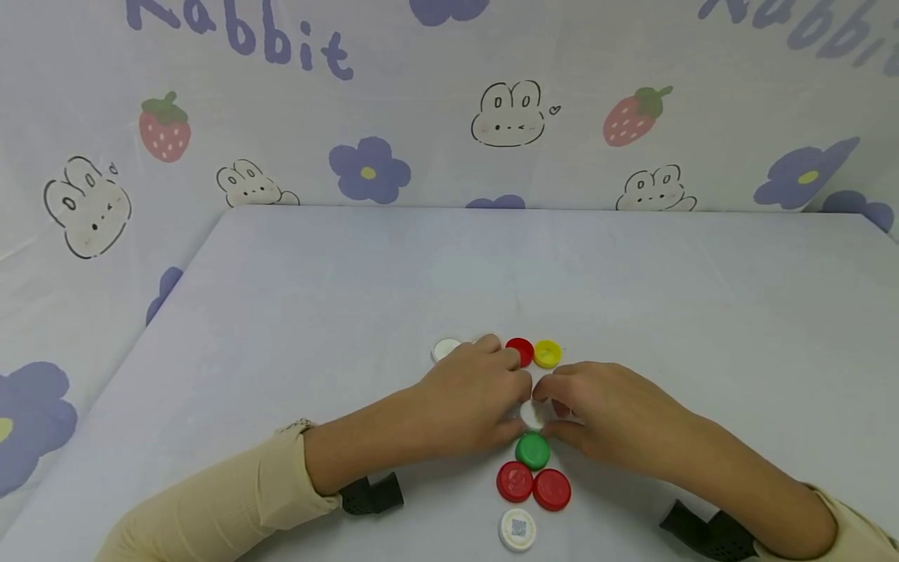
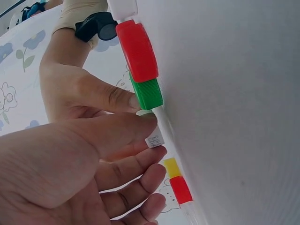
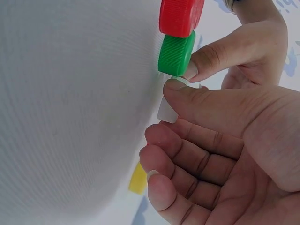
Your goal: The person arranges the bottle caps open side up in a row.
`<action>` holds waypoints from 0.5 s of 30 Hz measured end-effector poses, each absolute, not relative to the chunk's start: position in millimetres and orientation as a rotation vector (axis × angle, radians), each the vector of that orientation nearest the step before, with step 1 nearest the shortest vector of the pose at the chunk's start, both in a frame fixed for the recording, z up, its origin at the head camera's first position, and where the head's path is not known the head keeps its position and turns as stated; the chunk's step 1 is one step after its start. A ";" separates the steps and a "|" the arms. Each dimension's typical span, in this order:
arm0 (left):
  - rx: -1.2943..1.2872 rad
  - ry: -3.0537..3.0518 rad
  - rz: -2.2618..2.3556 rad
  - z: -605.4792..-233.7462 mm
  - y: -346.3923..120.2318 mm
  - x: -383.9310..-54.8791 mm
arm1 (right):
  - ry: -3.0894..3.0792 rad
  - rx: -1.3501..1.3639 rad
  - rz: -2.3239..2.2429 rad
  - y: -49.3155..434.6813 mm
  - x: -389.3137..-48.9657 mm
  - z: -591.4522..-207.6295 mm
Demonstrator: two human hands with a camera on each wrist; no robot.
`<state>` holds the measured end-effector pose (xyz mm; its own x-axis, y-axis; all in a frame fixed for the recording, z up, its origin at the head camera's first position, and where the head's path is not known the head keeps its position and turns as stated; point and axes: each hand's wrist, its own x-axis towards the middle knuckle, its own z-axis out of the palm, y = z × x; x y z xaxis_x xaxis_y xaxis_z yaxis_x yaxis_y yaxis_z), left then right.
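A white cap [image 1: 531,415] lies on the pale table [image 1: 351,312] with both hands meeting over it. My left hand [image 1: 516,394] pinches it with thumb and forefinger; the left wrist view shows the thumb [image 2: 126,131] against the cap's edge [image 2: 157,132]. My right hand [image 1: 556,402] pinches the same cap [image 3: 166,111] from the other side, thumb [image 3: 197,101] on top. A green cap [image 1: 532,450] sits just in front of it, touching the far thumb [image 3: 208,58] in the right wrist view. The hands hide most of the white cap.
Two red caps [image 1: 515,481] [image 1: 552,489] and a white cap with a printed code [image 1: 517,529] lie nearer me. Behind the hands are a white cap [image 1: 445,349], a red cap [image 1: 520,351] and a yellow cap [image 1: 547,353]. A patterned cloth wall [image 1: 449,101] backs the table.
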<state>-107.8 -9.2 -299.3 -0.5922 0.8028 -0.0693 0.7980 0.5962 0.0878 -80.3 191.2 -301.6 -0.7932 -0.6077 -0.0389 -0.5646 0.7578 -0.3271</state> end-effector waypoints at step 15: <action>1.278 2.700 0.241 -291.3 -13.5 -108.4 | 2.808 -0.919 -0.549 196.1 -80.2 -290.8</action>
